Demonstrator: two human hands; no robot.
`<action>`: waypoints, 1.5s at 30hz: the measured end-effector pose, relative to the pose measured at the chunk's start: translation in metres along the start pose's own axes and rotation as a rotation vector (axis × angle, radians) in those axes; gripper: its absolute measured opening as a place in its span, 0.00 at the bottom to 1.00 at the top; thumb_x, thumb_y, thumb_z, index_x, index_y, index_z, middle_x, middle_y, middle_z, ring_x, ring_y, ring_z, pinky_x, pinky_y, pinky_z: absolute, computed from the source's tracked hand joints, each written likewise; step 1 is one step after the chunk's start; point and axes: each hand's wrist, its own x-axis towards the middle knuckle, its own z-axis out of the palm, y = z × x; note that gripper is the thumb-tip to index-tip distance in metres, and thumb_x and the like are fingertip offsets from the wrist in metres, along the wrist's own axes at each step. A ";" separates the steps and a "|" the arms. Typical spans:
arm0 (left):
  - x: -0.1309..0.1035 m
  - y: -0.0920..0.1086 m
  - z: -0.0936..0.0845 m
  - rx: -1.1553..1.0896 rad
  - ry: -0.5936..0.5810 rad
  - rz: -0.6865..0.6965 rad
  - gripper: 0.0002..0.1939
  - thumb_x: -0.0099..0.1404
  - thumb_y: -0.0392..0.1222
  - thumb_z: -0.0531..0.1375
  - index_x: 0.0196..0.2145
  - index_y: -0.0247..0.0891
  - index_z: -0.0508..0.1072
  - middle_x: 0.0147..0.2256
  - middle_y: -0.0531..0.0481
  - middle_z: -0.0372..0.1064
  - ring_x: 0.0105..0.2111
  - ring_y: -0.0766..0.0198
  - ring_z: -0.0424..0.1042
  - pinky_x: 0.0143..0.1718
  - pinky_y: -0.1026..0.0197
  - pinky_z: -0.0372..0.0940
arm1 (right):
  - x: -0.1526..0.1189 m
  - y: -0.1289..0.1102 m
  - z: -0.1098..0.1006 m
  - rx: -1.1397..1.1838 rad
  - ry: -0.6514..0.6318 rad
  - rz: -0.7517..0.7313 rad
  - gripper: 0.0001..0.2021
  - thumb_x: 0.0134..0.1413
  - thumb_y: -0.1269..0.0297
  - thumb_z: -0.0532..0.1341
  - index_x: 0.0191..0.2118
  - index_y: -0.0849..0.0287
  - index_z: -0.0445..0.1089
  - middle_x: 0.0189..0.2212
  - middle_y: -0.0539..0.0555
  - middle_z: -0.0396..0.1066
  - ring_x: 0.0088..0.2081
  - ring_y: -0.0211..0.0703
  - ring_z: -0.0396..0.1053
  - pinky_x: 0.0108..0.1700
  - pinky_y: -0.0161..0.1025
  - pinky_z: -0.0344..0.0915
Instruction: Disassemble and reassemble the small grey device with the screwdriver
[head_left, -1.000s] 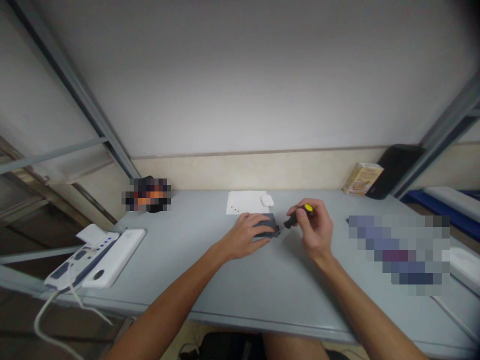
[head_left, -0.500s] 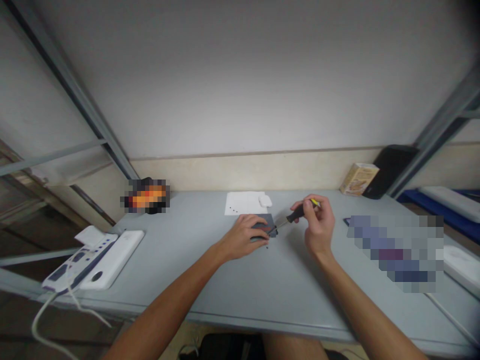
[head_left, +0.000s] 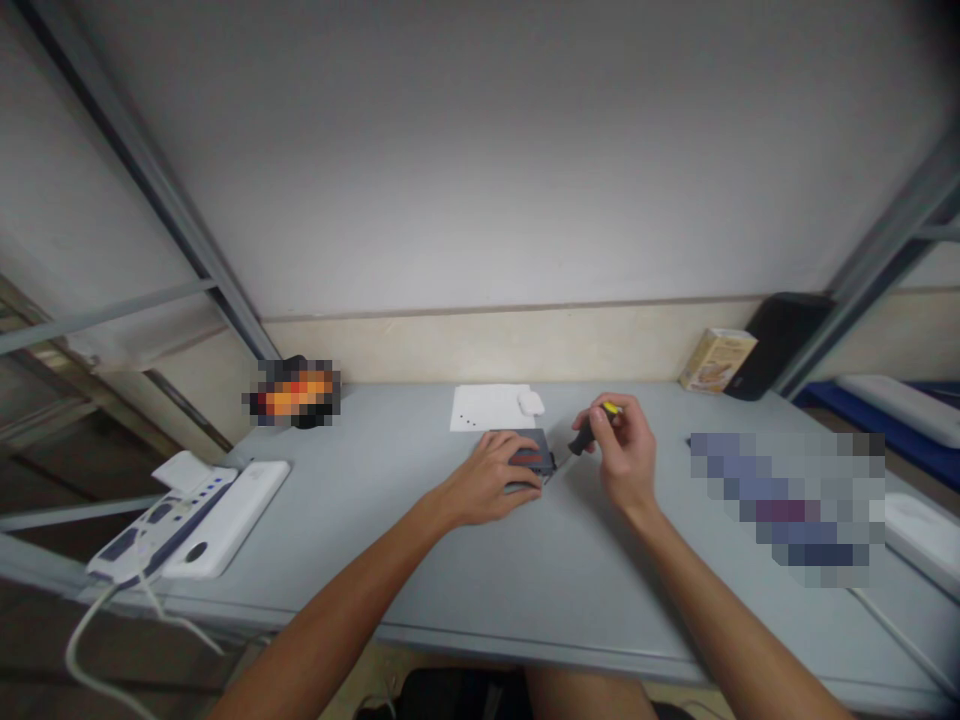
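Observation:
My left hand [head_left: 501, 478] lies over a flat dark-grey box-shaped device [head_left: 537, 440] with a reddish patch. Its fingers and thumb bend around the device and hold it on the table. A screwdriver [head_left: 586, 437] with a black and yellow handle is gripped in my right hand [head_left: 628, 452]. Its thin shaft slants down and left to the right end of the device, beside small dark parts there. I cannot tell whether the tip touches it. Just behind is a sheet of white paper [head_left: 491, 402], bearing several tiny dark pieces and a small white rounded case [head_left: 530, 403].
The grey table [head_left: 480, 580] carries a power strip [head_left: 161, 520] and a white slab-shaped device [head_left: 232, 520] on the left. At the back right stand a yellowish carton [head_left: 718, 360] and a black upright object [head_left: 780, 340]. Blurred-out items lie at both sides.
My right hand and the screwdriver have shifted slightly left, and the handle is steeper. The left hand has moved a little right and down; a small dark speck near its thumb no longer shows.

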 end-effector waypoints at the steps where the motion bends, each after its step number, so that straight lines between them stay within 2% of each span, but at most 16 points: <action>1: 0.000 0.000 0.000 0.000 -0.005 -0.002 0.08 0.70 0.46 0.63 0.42 0.47 0.81 0.57 0.47 0.68 0.58 0.53 0.64 0.61 0.46 0.57 | 0.000 0.000 0.000 -0.002 0.005 0.001 0.12 0.63 0.53 0.62 0.41 0.56 0.65 0.26 0.50 0.71 0.24 0.37 0.64 0.24 0.33 0.63; 12: -0.001 0.004 -0.004 -0.046 -0.009 -0.014 0.04 0.66 0.45 0.66 0.37 0.47 0.82 0.57 0.48 0.67 0.59 0.51 0.62 0.61 0.44 0.57 | 0.001 -0.001 -0.001 0.003 0.012 0.002 0.11 0.63 0.54 0.62 0.41 0.56 0.65 0.26 0.49 0.71 0.24 0.37 0.64 0.25 0.34 0.63; 18: -0.002 0.002 0.003 -0.091 -0.011 -0.026 0.03 0.67 0.42 0.66 0.36 0.47 0.82 0.56 0.49 0.69 0.58 0.52 0.62 0.60 0.44 0.59 | 0.001 0.000 -0.001 0.009 0.017 0.009 0.11 0.63 0.54 0.62 0.40 0.56 0.65 0.26 0.49 0.71 0.24 0.37 0.64 0.25 0.33 0.63; 21: 0.000 -0.002 0.006 -0.133 0.071 -0.053 0.03 0.68 0.41 0.65 0.36 0.45 0.81 0.54 0.49 0.71 0.56 0.55 0.63 0.60 0.48 0.60 | 0.002 -0.001 0.000 0.015 0.021 0.008 0.11 0.63 0.54 0.62 0.40 0.56 0.65 0.26 0.49 0.71 0.24 0.37 0.64 0.24 0.33 0.63; 24: 0.002 -0.018 0.003 -0.137 0.304 -0.161 0.05 0.69 0.42 0.64 0.35 0.43 0.80 0.50 0.48 0.73 0.53 0.56 0.65 0.59 0.49 0.61 | 0.002 -0.001 0.000 0.016 0.027 0.014 0.11 0.63 0.54 0.62 0.40 0.56 0.65 0.26 0.49 0.71 0.23 0.36 0.64 0.24 0.33 0.63; 27: -0.004 -0.047 -0.006 -0.055 0.483 -0.315 0.06 0.71 0.43 0.62 0.37 0.42 0.79 0.46 0.47 0.73 0.51 0.56 0.66 0.57 0.49 0.62 | 0.002 0.001 0.001 0.017 0.030 0.037 0.11 0.63 0.54 0.63 0.40 0.56 0.65 0.26 0.49 0.71 0.23 0.37 0.64 0.24 0.33 0.63; 31: -0.019 -0.088 -0.013 0.115 0.548 -0.515 0.07 0.71 0.42 0.61 0.39 0.42 0.80 0.43 0.47 0.74 0.48 0.55 0.67 0.54 0.49 0.63 | 0.001 0.003 0.003 0.025 0.033 0.062 0.12 0.62 0.54 0.63 0.40 0.56 0.65 0.26 0.48 0.71 0.23 0.36 0.65 0.25 0.33 0.63; 33: -0.023 -0.102 -0.012 0.147 0.544 -0.556 0.07 0.71 0.41 0.61 0.39 0.41 0.80 0.42 0.46 0.74 0.47 0.54 0.67 0.54 0.49 0.64 | 0.000 0.003 0.003 0.038 0.019 0.068 0.12 0.62 0.54 0.63 0.40 0.56 0.65 0.26 0.48 0.71 0.23 0.37 0.65 0.25 0.33 0.64; 36: -0.021 -0.112 -0.008 0.165 0.475 -0.568 0.07 0.70 0.41 0.62 0.39 0.39 0.81 0.42 0.45 0.74 0.47 0.53 0.67 0.53 0.49 0.64 | -0.002 0.005 0.004 0.048 -0.012 0.065 0.12 0.63 0.54 0.63 0.41 0.56 0.65 0.26 0.48 0.71 0.24 0.37 0.66 0.26 0.34 0.64; 41: -0.011 -0.114 -0.004 0.213 0.320 -0.587 0.08 0.70 0.42 0.62 0.39 0.42 0.83 0.43 0.46 0.73 0.48 0.53 0.66 0.54 0.50 0.64 | -0.004 0.010 0.004 0.023 -0.032 0.077 0.11 0.64 0.54 0.62 0.41 0.55 0.65 0.26 0.48 0.70 0.25 0.37 0.67 0.27 0.34 0.64; 45: -0.011 -0.114 -0.001 0.244 0.279 -0.596 0.09 0.71 0.44 0.61 0.42 0.45 0.83 0.48 0.46 0.73 0.50 0.52 0.66 0.54 0.49 0.64 | -0.005 0.010 0.004 0.013 -0.041 0.079 0.11 0.64 0.53 0.62 0.41 0.55 0.65 0.27 0.49 0.71 0.25 0.37 0.66 0.27 0.34 0.64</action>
